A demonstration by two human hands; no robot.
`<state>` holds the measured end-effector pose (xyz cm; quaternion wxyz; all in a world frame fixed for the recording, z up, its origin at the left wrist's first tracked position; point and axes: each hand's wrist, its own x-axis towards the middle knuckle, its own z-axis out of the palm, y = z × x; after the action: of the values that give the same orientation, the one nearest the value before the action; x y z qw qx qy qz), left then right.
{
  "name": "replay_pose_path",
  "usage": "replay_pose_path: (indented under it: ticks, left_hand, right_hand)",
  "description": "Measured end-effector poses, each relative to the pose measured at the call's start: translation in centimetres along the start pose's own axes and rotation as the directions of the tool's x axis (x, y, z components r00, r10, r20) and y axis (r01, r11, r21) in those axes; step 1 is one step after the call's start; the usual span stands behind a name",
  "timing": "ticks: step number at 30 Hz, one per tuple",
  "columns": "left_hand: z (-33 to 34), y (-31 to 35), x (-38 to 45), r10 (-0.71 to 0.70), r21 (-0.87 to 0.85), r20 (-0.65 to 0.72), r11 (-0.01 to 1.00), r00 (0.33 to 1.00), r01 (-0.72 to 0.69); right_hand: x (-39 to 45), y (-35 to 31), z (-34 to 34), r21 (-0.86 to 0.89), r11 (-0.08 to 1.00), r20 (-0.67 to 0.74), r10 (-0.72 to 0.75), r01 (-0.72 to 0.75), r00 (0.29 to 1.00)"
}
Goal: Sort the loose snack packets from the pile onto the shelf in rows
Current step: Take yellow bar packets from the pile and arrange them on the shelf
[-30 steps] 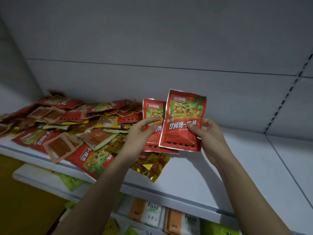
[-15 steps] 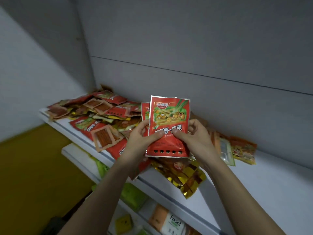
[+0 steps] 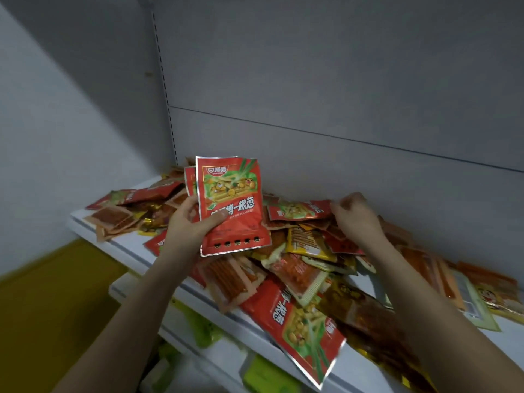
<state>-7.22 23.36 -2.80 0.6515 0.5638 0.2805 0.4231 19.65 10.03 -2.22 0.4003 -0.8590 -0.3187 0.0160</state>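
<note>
**Right hand leaves the held stack and reaches for a matching packet**

Both hands shared the red packets a moment ago; now the right hand (image 3: 355, 215) has let go and gone out to the right, onto the pile (image 3: 297, 268), while the view has swung left to take in the corner of the shelf (image 3: 365, 373).

The left hand (image 3: 188, 222) holds the held red packets (image 3: 231, 205) upright above the pile, thumb laid across the front face, fingers curled behind. At least two packets sit in that stack, one edge showing behind the front one on the left.

The right hand's fingers are curled at the right end of a red packet on the pile (image 3: 299, 209), which carries the same red-and-green print as the held ones. It lies flat near the back wall, long axis running left to right, just right of the held stack. Whether the fingertips already pinch its edge or only touch it, I cannot tell; motion blur hides the contact.

This packet lies nearer the right hand than the left, which is busy anyway. The likely next move is to lift it by that right end, turn it upright and bring it left to join the stack. Neighbouring packets overlap its lower edge and may drag along.
</note>
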Motion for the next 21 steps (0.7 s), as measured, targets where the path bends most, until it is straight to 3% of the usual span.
replay_pose_path:
  ticks: [3, 8, 12, 16, 19, 21]
  left_hand:
    - [-1.3, -0.3, 2.2, -0.017, -0.009, 0.06, 1.0, 0.998, 0.017]
    - [-2.3, -0.6, 5.1, -0.055, -0.039, 0.163, 0.997, 0.985, 0.062]
    - [-2.4, -1.4, 6.8, -0.057, -0.049, 0.222, 0.996, 0.973, 0.069]
    - [-2.0, -1.9, 7.8, -0.061, -0.059, 0.242, 0.995, 0.968, 0.078]
    - [-1.2, -2.1, 8.2, -0.059, -0.071, 0.256, 0.994, 0.965, 0.08]
    - [-0.2, -2.1, 8.1, -0.038, -0.075, 0.26, 0.995, 0.965, 0.059]
  right_hand:
    - [1.4, -0.8, 1.5, -0.119, 0.986, -0.075, 0.111, -0.119, 0.991]
    - [1.6, -1.8, 2.4, -0.217, 0.954, -0.02, 0.209, -0.209, 0.978]
    - [0.9, -3.0, 2.0, 0.091, 0.979, -0.086, 0.188, -0.18, 0.978]
    - [0.6, -3.1, 0.0, 0.338, 0.934, -0.162, 0.179, -0.116, 0.97]
    - [-0.2, -3.1, -1.8, 0.565, 0.819, -0.22, 0.261, -0.096, 0.94]
    - [-1.0, -3.3, -2.8, 0.753, 0.656, -0.222, 0.333, -0.056, 0.917]
